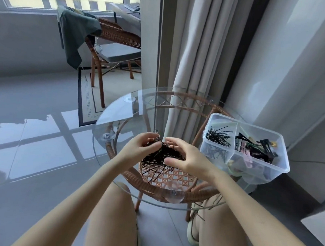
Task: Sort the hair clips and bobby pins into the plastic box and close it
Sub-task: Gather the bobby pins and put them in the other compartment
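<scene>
A heap of black bobby pins (161, 156) lies on the round glass table (121, 109) in front of me. My left hand (139, 147) and my right hand (184, 156) are cupped around the heap, fingers closed on a bunch of pins. To the right stands the clear plastic box (264, 171), open, with dividers. Its left compartment holds black bobby pins (218, 138). Its right compartment holds hair clips (254, 147) in black, pink and green. No lid is in view.
The glass top rests on a rattan frame (166, 179). A few loose pins (200, 205) lie near the table's front right edge, above my knee. A curtain (195, 58) hangs behind the table. A rattan chair (113, 43) with a green cloth stands farther back on the left.
</scene>
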Demonstrator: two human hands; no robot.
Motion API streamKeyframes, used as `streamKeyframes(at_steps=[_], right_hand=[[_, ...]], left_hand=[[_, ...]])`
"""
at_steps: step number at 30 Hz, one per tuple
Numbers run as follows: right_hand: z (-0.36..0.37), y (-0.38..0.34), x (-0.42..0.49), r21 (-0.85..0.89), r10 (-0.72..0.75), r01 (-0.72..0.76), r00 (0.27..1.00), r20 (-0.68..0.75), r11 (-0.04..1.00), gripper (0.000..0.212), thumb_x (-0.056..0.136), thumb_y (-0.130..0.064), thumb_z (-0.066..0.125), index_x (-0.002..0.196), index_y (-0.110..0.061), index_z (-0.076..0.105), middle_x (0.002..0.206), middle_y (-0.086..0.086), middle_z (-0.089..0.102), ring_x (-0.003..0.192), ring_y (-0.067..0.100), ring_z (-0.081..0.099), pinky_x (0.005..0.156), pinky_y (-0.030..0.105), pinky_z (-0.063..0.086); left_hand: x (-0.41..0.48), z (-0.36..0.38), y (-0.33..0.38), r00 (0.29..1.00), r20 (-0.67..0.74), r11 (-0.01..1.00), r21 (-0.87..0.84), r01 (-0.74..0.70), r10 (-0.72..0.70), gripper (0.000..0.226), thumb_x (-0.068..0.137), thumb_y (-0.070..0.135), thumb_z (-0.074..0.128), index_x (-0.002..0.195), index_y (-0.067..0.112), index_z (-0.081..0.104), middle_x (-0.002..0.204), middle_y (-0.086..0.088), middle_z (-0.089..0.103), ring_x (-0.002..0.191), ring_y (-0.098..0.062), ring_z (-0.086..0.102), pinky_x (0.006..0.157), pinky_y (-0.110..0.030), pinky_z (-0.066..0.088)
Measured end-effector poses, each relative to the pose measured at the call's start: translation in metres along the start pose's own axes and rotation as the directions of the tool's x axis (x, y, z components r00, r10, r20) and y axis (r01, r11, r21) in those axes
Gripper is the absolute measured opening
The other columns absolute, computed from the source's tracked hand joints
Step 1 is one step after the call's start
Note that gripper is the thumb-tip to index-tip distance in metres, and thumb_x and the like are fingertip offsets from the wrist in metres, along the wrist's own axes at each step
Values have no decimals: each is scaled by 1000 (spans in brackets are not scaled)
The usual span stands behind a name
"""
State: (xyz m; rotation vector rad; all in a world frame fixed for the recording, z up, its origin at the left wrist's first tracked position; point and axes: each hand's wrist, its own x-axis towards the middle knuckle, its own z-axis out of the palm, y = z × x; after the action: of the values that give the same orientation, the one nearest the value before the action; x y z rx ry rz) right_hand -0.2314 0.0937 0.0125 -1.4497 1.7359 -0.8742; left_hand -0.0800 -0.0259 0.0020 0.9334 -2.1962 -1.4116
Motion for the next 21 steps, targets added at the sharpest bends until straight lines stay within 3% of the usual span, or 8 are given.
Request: streamKeyframes(at_steps=[2,5,8,10,12,17,21], right_hand=[[-5,-2,-12,-207,8,-11,1000,-14,978,87,75,-43,72,146,-30,23,150,-3,36,135,11,37,114,35,29],[-4,-2,-23,-609,-11,-66,992,-122,791,108,68,-61,69,149,-24,9,152,-5,29,137,16,31,112,32,26],[6,5,-16,-695,68,-185,979,-193,694,109,64,-71,63,147,-15,19,139,1,39,129,20,35,107,34,31],[9,7,-6,-659,86,-221,969,-232,719,96,62,-72,63,136,-15,39,127,3,45,120,20,42,100,34,38],[11,4,3,-645,63,-196,973,-224,739,78,65,-69,64,122,-18,54,116,3,51,111,20,49,93,34,43],[13,-2,11,-553,21,-117,984,-178,825,55,82,-44,64,126,-12,57,115,7,59,108,25,56,93,35,43],[14,0,10,-576,-48,-85,976,-212,813,32,89,-33,59,98,-4,68,99,10,65,90,23,58,73,24,37]], left_hand=[[-10,-6,1,996,78,989,142,-46,35,82,61,61,65,134,35,40,144,1,42,130,-12,41,111,-33,32],[-22,-8,0,998,66,855,517,-40,7,101,65,62,68,145,38,11,158,-2,11,144,-20,17,116,-36,19],[-28,0,-4,997,64,643,765,-19,-47,118,58,75,61,147,31,-1,157,-5,13,145,-25,14,118,-40,17],[-28,5,-3,998,58,586,809,-33,-24,116,57,75,61,147,24,8,152,-3,29,140,-26,24,115,-40,24],[-24,6,0,1000,27,606,795,-26,8,104,60,68,66,143,22,22,141,-2,43,130,-24,35,108,-37,32],[-16,1,3,998,-19,678,735,-21,52,64,70,49,70,125,20,53,117,-4,57,111,-22,48,93,-31,40],[-13,-2,4,998,-29,722,692,-21,56,44,73,38,72,111,16,65,106,-5,62,97,-21,57,87,-32,48]])
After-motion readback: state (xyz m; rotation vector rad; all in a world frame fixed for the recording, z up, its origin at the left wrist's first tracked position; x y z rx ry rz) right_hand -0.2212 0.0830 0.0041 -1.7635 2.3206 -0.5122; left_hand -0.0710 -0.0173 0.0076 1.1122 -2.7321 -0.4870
